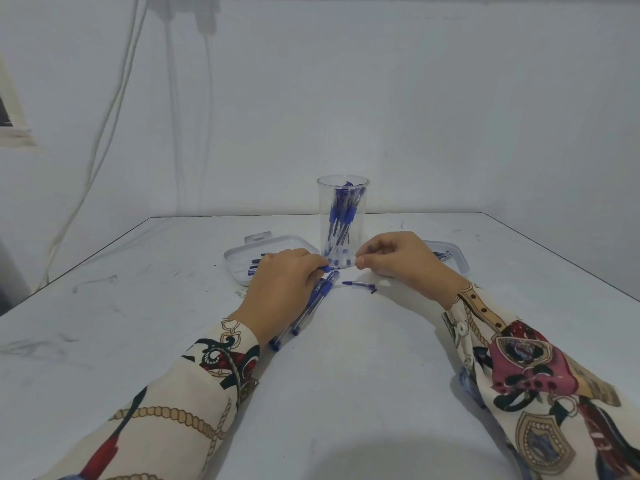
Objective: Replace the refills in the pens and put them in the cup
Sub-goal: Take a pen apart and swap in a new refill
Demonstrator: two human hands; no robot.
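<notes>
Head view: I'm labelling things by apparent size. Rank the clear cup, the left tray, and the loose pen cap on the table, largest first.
1. Clear cup and left tray: similar in extent, and the left hand hides part of the tray, so unranked.
2. Loose pen cap: clearly smallest.

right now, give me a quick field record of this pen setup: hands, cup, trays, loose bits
left hand: grips a blue pen by its tip end
right hand: pinches something thin near the pen, too small to tell
cup: clear, upright, holds several blue pens
left tray: white, holds a few thin pieces
right tray: white, partly hidden by the right hand
loose pens: lying under the left hand
cap: lying alone on the table
</notes>
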